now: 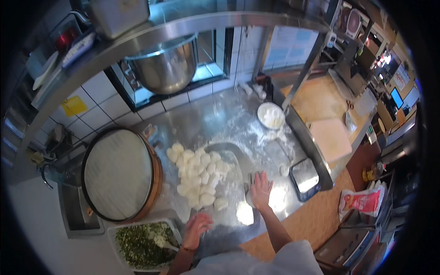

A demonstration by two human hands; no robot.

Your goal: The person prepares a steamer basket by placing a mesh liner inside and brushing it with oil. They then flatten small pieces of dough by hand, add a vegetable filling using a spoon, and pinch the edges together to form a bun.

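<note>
Many pale dough pieces (196,172) lie in a cluster on the floured steel worktop (220,113). My left hand (197,228) is just below them, fingers loosely bent, beside a plastic tub (175,228) of chopped green filling (141,244) with a spoon in it. My right hand (262,190) reaches over the worktop to the right of the dough, palm down and fingers extended; what lies under its palm is hidden. Further right are a small dough piece (284,170) and a kitchen scale (306,178). A white bowl of flour (271,116) stands near the back.
A large round steamer (118,175) stands at the left, beside a sink (79,213). Overhead runs a steel shelf (220,21), with a mixing bowl (165,65) below it. A raised metal edge (309,141) separates the worktop from a white cutting board (330,139).
</note>
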